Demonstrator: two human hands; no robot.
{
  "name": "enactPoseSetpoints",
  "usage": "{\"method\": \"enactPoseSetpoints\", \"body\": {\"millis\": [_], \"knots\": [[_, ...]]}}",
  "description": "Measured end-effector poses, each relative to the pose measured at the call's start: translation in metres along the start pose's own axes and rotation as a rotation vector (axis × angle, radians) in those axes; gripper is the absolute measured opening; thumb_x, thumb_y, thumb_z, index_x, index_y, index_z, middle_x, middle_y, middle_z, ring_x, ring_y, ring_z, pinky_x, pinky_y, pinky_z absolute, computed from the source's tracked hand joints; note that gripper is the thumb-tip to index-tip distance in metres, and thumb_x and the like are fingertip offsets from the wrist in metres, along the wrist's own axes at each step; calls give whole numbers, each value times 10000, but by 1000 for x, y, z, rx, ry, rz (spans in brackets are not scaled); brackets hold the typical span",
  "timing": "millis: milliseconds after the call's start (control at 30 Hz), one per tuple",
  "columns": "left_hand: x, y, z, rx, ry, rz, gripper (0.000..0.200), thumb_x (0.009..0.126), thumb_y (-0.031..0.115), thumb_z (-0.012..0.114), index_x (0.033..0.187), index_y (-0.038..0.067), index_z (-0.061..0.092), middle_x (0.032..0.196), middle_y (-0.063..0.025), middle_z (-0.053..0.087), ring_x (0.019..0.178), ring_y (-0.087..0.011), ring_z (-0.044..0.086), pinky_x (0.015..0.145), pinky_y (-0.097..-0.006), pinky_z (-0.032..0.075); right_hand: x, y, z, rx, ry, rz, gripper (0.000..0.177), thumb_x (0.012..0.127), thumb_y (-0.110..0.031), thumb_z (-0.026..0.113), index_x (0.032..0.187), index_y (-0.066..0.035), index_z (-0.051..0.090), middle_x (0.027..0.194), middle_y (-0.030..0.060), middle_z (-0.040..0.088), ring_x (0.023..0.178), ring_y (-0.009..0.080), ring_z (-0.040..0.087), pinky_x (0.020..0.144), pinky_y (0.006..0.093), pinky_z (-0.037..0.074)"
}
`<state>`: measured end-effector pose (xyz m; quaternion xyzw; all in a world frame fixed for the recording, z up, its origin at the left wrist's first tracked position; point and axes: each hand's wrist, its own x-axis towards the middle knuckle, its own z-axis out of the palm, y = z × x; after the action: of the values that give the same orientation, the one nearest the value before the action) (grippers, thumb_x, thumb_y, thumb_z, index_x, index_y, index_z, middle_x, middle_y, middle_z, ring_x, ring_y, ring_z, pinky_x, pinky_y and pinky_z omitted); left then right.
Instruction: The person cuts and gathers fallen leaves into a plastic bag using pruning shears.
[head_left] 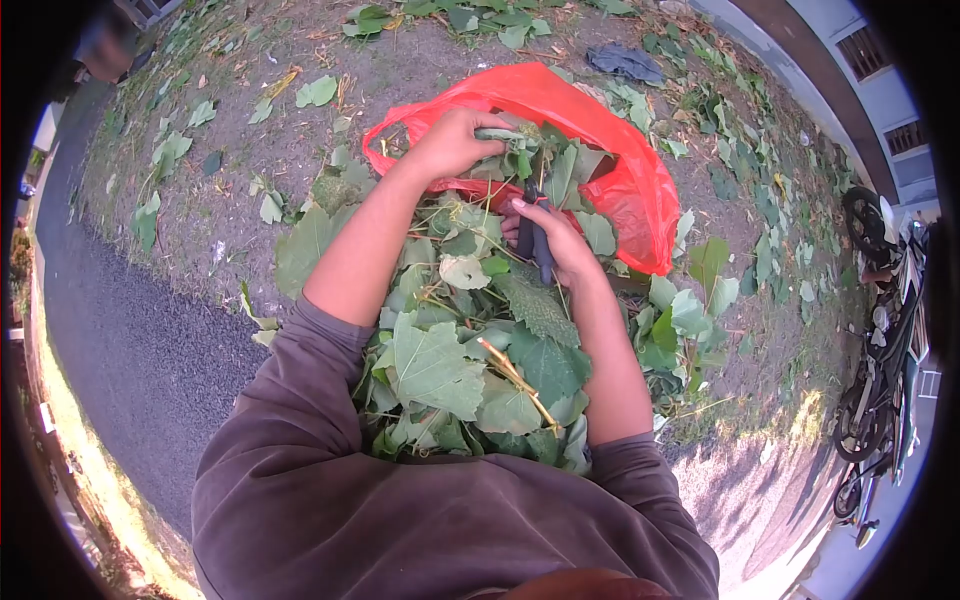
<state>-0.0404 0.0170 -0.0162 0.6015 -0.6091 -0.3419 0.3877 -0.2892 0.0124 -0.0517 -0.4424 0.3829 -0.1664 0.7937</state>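
Head view: the right hand is clamped on the dark handles of hand shears; the left hand, toward eleven o'clock from it, grasps leafy cuttings by a red bag arcing from eleven to nearly three. Foliage partly hides the nearby blades, so a misjudged squeeze could nip fingers or plastic.

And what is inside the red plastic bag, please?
Green leaves show in the mouth of the red plastic bag, beside the left hand. What lies deeper cannot be seen: the leaves and the bag's own side cover it.
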Motion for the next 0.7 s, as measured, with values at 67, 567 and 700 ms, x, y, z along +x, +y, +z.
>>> {"method": "enactPoseSetpoints", "body": {"millis": [67, 567, 700], "knots": [[1, -5, 1, -72, 84, 45, 390, 882, 83, 746, 1264, 4, 732, 1107, -99, 781, 1011, -136, 707, 936, -310, 544, -9, -10, 3, -65, -3, 83, 527, 943, -454, 746, 1209, -12, 633, 1051, 97, 683, 953, 176, 667, 858, 320, 538], [1, -10, -17, -573, -167, -274, 317, 952, 85, 732, 1249, -27, 730, 1124, -84, 773, 968, -135, 733, 889, -307, 578, -26, -10, -4, -206, -84, 11, 479, 964, -435, 745, 1205, -38, 628, 1068, 52, 663, 992, 151, 620, 899, 324, 490], [-1, -5, -21, -618, -230, -353, 300, 924, 63, 729, 1210, -23, 747, 1104, -88, 779, 954, -136, 732, 886, -302, 575, -26, -9, -3, -175, -82, 28, 445, 967, -415, 740, 1201, -52, 634, 1035, 24, 658, 949, 136, 606, 876, 310, 475]]}}
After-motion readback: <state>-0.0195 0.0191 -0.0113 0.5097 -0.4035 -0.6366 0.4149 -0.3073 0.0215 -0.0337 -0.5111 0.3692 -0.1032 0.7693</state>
